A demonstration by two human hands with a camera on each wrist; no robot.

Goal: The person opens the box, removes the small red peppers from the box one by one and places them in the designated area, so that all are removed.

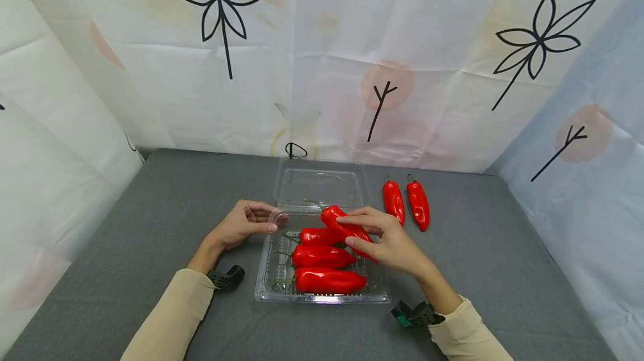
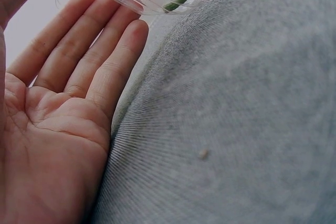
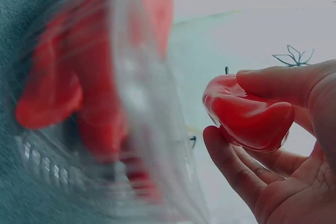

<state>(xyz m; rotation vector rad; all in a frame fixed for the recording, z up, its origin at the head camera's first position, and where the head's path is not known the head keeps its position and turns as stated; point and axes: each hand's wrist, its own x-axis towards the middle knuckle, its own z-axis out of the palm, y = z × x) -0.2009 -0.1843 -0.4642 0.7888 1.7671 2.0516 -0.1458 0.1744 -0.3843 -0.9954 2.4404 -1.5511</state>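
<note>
In the head view a clear plastic box lies open on the table, its hinged lid folded back. Three red peppers with green stems rest inside, roughly parallel. Above the box's far right part, my right hand pinches another red pepper between thumb and fingers, tilted with its stem to the far left. The right wrist view shows this held pepper beside the box. My left hand is at the box's far left corner; in the left wrist view its straight fingers touch the ribbed plastic side.
Two more red peppers lie side by side on the grey table, right of the lid. A patterned white cloth hangs behind the table and along both sides. Dark bands sit at the wrists.
</note>
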